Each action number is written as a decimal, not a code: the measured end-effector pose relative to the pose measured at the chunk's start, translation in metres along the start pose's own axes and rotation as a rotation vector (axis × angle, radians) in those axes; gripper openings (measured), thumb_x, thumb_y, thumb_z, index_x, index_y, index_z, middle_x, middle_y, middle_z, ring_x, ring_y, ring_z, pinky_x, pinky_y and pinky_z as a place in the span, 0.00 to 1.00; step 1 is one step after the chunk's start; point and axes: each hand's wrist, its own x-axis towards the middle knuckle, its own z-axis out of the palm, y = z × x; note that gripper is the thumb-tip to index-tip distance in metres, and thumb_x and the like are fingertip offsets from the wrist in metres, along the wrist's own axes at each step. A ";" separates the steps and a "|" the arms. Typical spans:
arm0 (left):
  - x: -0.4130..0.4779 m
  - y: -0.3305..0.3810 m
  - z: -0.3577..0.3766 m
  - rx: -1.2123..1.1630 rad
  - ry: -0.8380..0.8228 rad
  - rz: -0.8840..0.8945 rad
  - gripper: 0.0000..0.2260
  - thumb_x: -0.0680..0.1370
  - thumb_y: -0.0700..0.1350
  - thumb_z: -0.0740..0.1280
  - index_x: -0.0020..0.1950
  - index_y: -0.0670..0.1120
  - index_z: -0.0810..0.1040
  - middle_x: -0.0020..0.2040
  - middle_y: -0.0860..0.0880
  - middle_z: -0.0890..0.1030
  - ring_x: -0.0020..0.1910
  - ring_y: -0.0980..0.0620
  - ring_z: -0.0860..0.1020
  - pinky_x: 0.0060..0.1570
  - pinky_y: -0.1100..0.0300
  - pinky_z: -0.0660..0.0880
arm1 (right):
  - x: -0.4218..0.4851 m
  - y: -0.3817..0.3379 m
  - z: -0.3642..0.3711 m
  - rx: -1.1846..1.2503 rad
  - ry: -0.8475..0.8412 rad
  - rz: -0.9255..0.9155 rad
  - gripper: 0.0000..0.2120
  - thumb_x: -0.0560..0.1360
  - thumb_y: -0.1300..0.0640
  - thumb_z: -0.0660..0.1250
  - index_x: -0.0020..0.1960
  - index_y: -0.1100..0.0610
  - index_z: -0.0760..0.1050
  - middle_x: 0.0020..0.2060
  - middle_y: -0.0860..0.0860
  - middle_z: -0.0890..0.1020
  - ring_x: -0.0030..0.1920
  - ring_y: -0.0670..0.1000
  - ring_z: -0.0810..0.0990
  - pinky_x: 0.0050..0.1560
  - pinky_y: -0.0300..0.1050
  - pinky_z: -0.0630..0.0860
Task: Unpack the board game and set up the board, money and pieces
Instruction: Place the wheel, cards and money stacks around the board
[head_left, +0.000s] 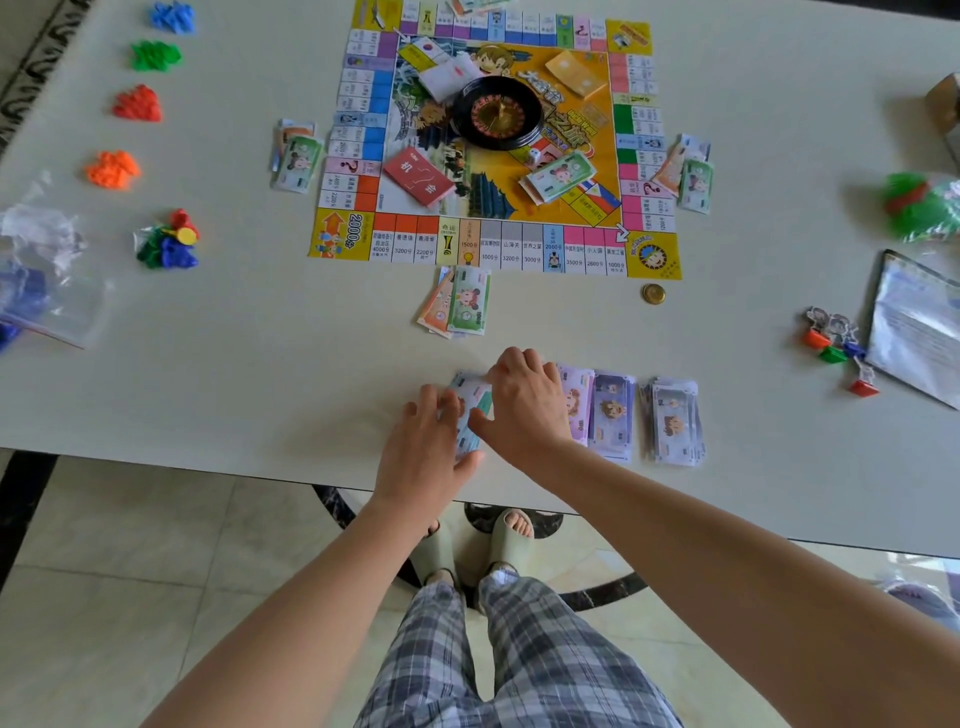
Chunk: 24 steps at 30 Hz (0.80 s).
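Note:
The game board (519, 252) lies unfolded mid-table, with a black roulette wheel (496, 111), a red card deck (418, 176), a yellow card deck (574, 73) and a money pile (558, 176) on it. Small banknote piles sit at the board's left (296, 156), right (688, 176) and near side (457, 301). Near the table's front edge, my left hand (431, 441) and my right hand (527, 402) both hold one banknote stack (470, 410) that lies on the table. Further banknote stacks (613, 410) (672, 421) lie just to its right.
Piles of blue (173, 16), green (155, 55), red (137, 104) and orange (113, 169) pieces and mixed pawns (169, 241) line the left side. Plastic bags (41, 275) lie far left. A gold coin (653, 294), token stands (836, 343), a rules sheet (914, 332) and bagged green pieces (924, 208) lie right.

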 end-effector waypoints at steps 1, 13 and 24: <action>0.000 -0.001 0.000 -0.023 0.009 0.002 0.24 0.73 0.53 0.70 0.63 0.41 0.72 0.57 0.43 0.70 0.50 0.45 0.74 0.46 0.55 0.75 | 0.000 -0.001 0.002 -0.025 -0.007 0.026 0.27 0.73 0.39 0.64 0.62 0.58 0.72 0.57 0.53 0.70 0.58 0.54 0.67 0.60 0.47 0.64; 0.004 -0.023 -0.005 -0.125 -0.045 0.092 0.19 0.77 0.44 0.66 0.68 0.47 0.71 0.61 0.47 0.68 0.56 0.47 0.75 0.48 0.55 0.76 | -0.009 -0.011 0.015 0.007 0.086 0.142 0.28 0.71 0.36 0.66 0.61 0.56 0.71 0.60 0.53 0.66 0.61 0.55 0.65 0.59 0.48 0.64; 0.051 -0.024 -0.029 0.092 -0.238 0.082 0.46 0.66 0.56 0.77 0.77 0.57 0.53 0.66 0.44 0.57 0.66 0.44 0.61 0.64 0.50 0.64 | 0.001 -0.002 0.012 0.151 0.033 0.159 0.25 0.67 0.40 0.72 0.57 0.54 0.71 0.58 0.52 0.66 0.59 0.54 0.64 0.60 0.47 0.63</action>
